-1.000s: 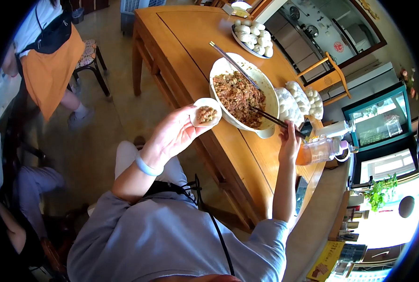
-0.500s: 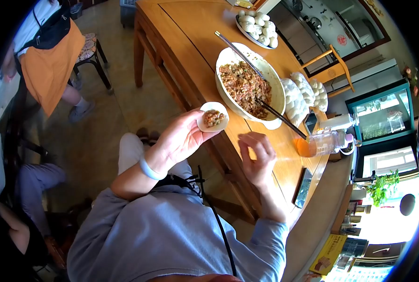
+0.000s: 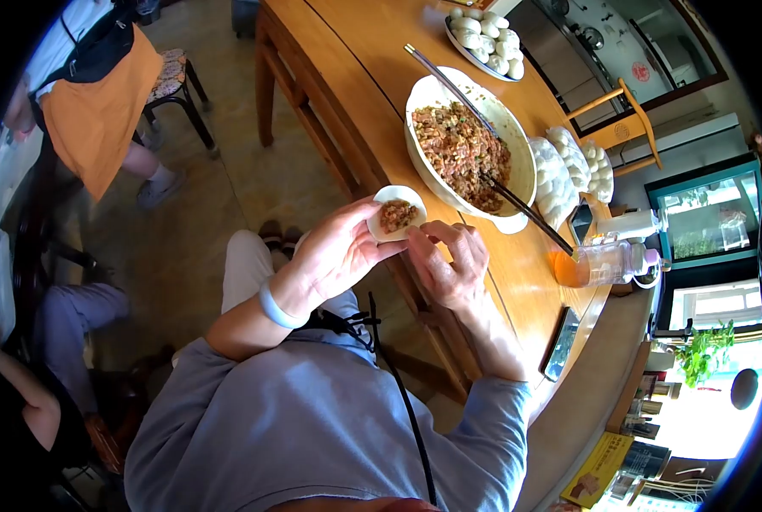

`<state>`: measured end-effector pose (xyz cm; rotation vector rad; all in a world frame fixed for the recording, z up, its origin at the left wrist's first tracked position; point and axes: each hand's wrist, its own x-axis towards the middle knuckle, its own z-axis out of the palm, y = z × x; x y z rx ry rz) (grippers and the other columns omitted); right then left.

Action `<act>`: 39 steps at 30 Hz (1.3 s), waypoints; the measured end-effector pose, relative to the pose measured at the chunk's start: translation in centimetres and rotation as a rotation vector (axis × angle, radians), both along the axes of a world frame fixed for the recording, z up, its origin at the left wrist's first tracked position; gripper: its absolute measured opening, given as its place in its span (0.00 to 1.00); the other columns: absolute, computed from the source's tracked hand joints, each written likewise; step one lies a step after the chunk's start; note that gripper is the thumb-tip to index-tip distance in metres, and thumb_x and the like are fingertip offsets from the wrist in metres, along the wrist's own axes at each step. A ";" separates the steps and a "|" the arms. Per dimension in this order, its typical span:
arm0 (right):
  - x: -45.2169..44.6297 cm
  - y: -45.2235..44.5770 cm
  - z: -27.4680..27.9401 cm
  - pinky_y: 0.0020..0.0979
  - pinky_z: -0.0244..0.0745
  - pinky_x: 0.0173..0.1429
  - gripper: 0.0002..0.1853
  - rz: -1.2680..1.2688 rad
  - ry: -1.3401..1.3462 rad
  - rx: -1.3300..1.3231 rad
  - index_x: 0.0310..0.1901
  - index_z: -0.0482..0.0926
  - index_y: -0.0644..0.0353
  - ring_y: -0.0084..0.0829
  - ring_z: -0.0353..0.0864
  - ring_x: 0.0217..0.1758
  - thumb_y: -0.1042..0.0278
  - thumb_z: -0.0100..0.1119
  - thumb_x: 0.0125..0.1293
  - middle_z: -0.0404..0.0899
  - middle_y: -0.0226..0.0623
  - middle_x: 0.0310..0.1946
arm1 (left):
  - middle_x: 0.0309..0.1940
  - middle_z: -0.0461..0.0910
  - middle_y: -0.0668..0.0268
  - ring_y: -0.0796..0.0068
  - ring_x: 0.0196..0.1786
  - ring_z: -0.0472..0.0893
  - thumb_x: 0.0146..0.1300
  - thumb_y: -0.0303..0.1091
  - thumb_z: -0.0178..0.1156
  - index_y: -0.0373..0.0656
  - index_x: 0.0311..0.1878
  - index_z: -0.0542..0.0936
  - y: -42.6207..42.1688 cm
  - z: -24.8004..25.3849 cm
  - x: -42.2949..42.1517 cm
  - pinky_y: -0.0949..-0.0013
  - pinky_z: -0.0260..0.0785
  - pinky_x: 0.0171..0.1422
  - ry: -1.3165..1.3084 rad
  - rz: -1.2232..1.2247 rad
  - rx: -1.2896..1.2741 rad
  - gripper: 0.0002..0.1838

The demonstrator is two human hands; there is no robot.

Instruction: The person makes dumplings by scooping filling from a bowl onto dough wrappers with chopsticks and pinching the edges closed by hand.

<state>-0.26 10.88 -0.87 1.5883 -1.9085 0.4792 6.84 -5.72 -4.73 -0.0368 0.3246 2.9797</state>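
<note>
My left hand [image 3: 329, 256], with a pale band on its wrist, holds a round white dumpling wrapper [image 3: 382, 230] by its edge. A lump of meat filling [image 3: 397, 216] sits in the middle of the wrapper. My right hand [image 3: 453, 263] is at the wrapper's near right rim, thumb and index finger pinched together on it. Beyond both hands stands a white bowl [image 3: 523, 171] of minced filling [image 3: 462, 154]. Two dark chopsticks [image 3: 522, 205] lie in the bowl, pointing opposite ways.
The wooden table [image 3: 372, 77] bears a plate of white buns [image 3: 487, 43], bagged round white pieces [image 3: 556, 171], a bottle of orange liquid [image 3: 590, 264] and a phone [image 3: 560, 344]. A person in an orange garment [image 3: 99, 111] is at the left, beside a stool [image 3: 172, 72].
My right hand has moved left from beside the bowl to the wrapper's rim. The left hand still holds the wrapper. The whole view has shifted slightly.
</note>
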 end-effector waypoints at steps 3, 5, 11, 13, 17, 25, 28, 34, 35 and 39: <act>-0.3 0.0 -0.2 0.26 0.66 0.30 0.19 -0.022 0.028 -0.022 0.40 0.78 0.56 0.24 0.74 0.28 0.76 0.69 0.42 0.74 0.30 0.34 | 0.54 0.71 0.54 0.63 0.57 0.72 0.71 0.35 0.38 0.32 0.57 0.66 0.2 0.1 -0.2 0.56 0.63 0.65 -0.011 -0.003 -0.009 0.19; -0.5 0.2 -0.3 0.27 0.67 0.31 0.18 -0.006 0.017 -0.007 0.40 0.78 0.56 0.25 0.74 0.28 0.77 0.68 0.43 0.74 0.31 0.34 | 0.54 0.71 0.54 0.63 0.57 0.72 0.71 0.35 0.38 0.32 0.57 0.66 0.3 0.0 -0.3 0.56 0.63 0.65 -0.019 -0.007 -0.004 0.19; 0.0 2.3 -0.3 0.26 0.69 0.31 0.12 -0.105 -0.429 -0.086 0.37 0.77 0.58 0.25 0.74 0.27 0.75 0.66 0.50 0.75 0.33 0.32 | 0.51 0.73 0.55 0.65 0.54 0.74 0.69 0.32 0.42 0.32 0.54 0.68 -0.1 0.5 -0.1 0.58 0.67 0.62 -0.082 0.057 -0.021 0.16; 0.0 5.1 -0.6 0.24 0.69 0.30 0.08 -0.258 -0.822 -0.195 0.36 0.77 0.59 0.23 0.74 0.26 0.72 0.64 0.54 0.75 0.33 0.31 | 0.52 0.73 0.54 0.64 0.54 0.74 0.69 0.31 0.43 0.31 0.53 0.68 -0.7 1.0 0.0 0.59 0.66 0.63 -0.081 0.106 -0.012 0.15; -2.3 11.5 -1.6 0.21 0.66 0.32 0.10 -0.365 -1.487 -0.833 0.40 0.74 0.59 0.21 0.70 0.26 0.64 0.59 0.61 0.74 0.31 0.31 | 0.53 0.71 0.51 0.61 0.57 0.72 0.69 0.32 0.43 0.27 0.55 0.66 -1.5 1.7 -0.4 0.58 0.64 0.65 -0.072 0.150 0.000 0.18; -8.9 11.4 0.7 0.23 0.66 0.39 0.15 -0.438 -1.057 -0.865 0.46 0.75 0.64 0.21 0.71 0.36 0.62 0.54 0.65 0.76 0.31 0.36 | 0.52 0.72 0.52 0.63 0.56 0.73 0.69 0.32 0.43 0.27 0.55 0.66 -1.1 3.8 -1.9 0.60 0.64 0.65 0.039 0.115 0.014 0.18; -11.0 9.9 1.8 0.21 0.70 0.38 0.14 -0.343 -1.125 -0.628 0.39 0.78 0.65 0.19 0.73 0.34 0.61 0.49 0.68 0.76 0.33 0.33 | 0.51 0.73 0.53 0.64 0.55 0.73 0.69 0.31 0.43 0.28 0.54 0.67 -1.5 4.6 -2.3 0.61 0.65 0.64 0.043 0.138 -0.022 0.17; -11.4 10.6 6.5 0.25 0.78 0.39 0.13 -0.220 -1.002 -0.623 0.36 0.76 0.66 0.25 0.78 0.32 0.65 0.46 0.69 0.76 0.37 0.33 | 0.48 0.74 0.55 0.67 0.52 0.75 0.65 0.27 0.44 0.28 0.50 0.68 -1.7 5.8 -3.4 0.65 0.69 0.62 0.026 0.187 -0.074 0.14; -11.1 10.8 6.8 0.26 0.77 0.39 0.13 -0.217 -0.997 -0.646 0.35 0.76 0.68 0.26 0.79 0.31 0.66 0.46 0.69 0.76 0.38 0.32 | 0.47 0.74 0.55 0.67 0.52 0.75 0.65 0.27 0.45 0.28 0.50 0.68 -1.6 5.9 -3.6 0.65 0.69 0.61 0.019 0.191 -0.085 0.14; -11.0 11.8 6.9 0.26 0.77 0.39 0.12 -0.042 -1.065 -0.768 0.37 0.74 0.69 0.27 0.78 0.33 0.67 0.45 0.68 0.74 0.40 0.35 | 0.47 0.74 0.55 0.67 0.51 0.75 0.64 0.25 0.44 0.27 0.50 0.67 -0.8 5.9 -4.8 0.65 0.69 0.62 0.026 0.168 -0.073 0.14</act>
